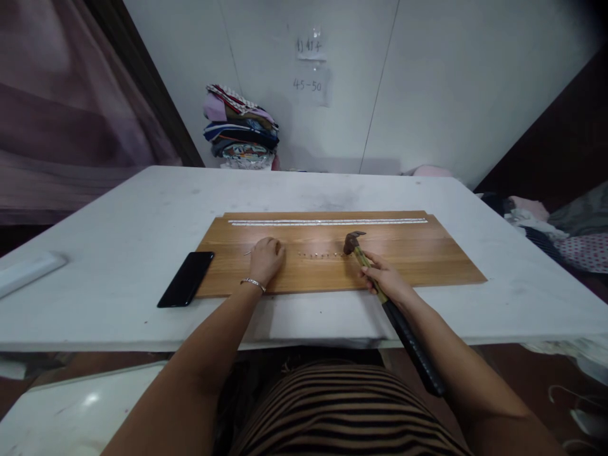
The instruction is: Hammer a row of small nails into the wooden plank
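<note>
A claw hammer with a dark head and a long black grip is held in my right hand, which wraps round the yellowish part of the shaft. Its head is over the wooden board, at the right end of a row of several small nails. My left hand rests on the board left of that row, fingers curled together; whatever they may hold is hidden. A thin, light sliver, perhaps a nail, shows at that hand's left side.
Two white measuring strips run along the board's far edge. A black phone overlaps its left end. On the white table a white object lies at far left. Folded cloth is stacked by the wall.
</note>
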A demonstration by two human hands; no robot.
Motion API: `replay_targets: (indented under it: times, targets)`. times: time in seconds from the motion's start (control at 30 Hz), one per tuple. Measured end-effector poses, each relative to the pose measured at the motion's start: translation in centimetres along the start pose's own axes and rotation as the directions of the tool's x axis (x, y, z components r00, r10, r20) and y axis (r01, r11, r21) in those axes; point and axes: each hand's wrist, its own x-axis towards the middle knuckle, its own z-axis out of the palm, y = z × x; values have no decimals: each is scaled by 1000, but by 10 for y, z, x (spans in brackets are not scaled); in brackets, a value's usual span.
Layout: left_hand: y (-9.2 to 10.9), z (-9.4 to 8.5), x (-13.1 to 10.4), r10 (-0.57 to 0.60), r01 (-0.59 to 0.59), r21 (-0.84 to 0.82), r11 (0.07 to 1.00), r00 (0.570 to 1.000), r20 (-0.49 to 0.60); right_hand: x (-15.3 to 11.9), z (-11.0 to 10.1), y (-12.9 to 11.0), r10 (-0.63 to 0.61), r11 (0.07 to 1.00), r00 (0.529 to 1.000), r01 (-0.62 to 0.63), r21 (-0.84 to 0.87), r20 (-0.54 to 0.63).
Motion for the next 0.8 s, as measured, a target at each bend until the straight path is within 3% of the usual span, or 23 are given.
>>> replay_targets:
  times: [0.23,0.8]
  targets:
    - [0,0,0,-1,1,2,1000,1000,5,-2,-2,-6,-49,999,999,49,7,-11]
    - [2,-2,-1,1,-1,5,1000,1000,-2,-1,-2,-2,-32,999,999,32,13,-10]
